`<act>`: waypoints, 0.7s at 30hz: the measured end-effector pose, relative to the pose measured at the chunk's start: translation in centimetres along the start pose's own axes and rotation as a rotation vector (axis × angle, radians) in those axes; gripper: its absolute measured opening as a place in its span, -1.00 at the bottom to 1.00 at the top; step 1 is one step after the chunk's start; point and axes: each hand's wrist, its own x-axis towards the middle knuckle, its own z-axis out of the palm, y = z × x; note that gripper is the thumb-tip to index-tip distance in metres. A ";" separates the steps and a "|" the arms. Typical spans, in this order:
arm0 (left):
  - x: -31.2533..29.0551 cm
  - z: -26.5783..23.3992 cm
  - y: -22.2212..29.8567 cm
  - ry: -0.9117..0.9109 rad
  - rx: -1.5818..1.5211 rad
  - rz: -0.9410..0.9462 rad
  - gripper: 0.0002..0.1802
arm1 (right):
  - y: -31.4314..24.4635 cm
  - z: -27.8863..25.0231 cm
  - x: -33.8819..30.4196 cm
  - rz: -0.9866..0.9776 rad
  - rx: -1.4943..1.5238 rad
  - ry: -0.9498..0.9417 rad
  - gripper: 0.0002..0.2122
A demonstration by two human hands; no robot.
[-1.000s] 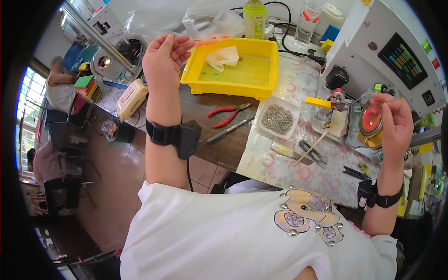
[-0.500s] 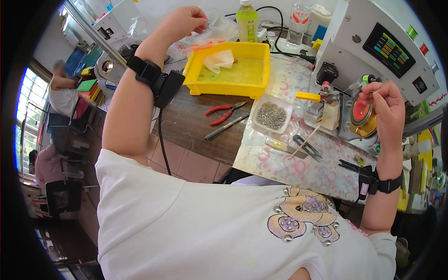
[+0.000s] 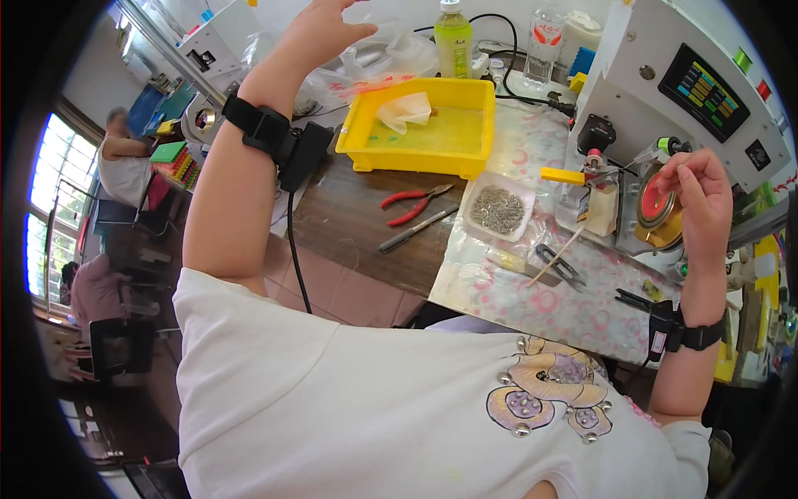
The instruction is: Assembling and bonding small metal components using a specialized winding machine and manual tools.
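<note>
Left hand [image 3: 331, 32] at the top border; right hand [image 3: 704, 187] beside a gold-coloured round metal part with a red centre [image 3: 657, 224].
The left hand's fingers run out of the picture, thumb set apart from them, over a crumpled translucent plastic bag [image 3: 391, 62]; whether it holds anything cannot be told. The right hand is drawn in, thumb and forefinger close together, anything between them too small to make out; it hides the metal part's right side. Brown wooden tabletop [image 3: 332, 212] stretches from the left forearm [image 3: 233, 183] to red-handled pliers [image 3: 420, 205], ending above pink floor tiles [image 3: 332, 287]. A white square dish [image 3: 529, 208] of small silvery pieces [image 3: 496, 209] stands near the yellow plastic tray [image 3: 416, 162]. The white shirt [image 3: 332, 391] covers part of the table's front edge.
</note>
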 end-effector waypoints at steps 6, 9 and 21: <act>-0.1 -1.8 3.2 -0.095 -0.091 -0.085 -0.38 | 0.7 -0.9 -0.1 0.002 -0.042 0.023 -0.95; -0.8 -2.3 2.7 -0.076 -0.102 -0.061 -0.36 | 0.7 -0.9 -0.1 -0.011 -0.016 0.007 -0.95; -1.9 -8.2 5.1 -0.311 -1.438 0.165 -0.60 | -0.2 0.5 0.1 0.049 -0.055 -0.058 -0.96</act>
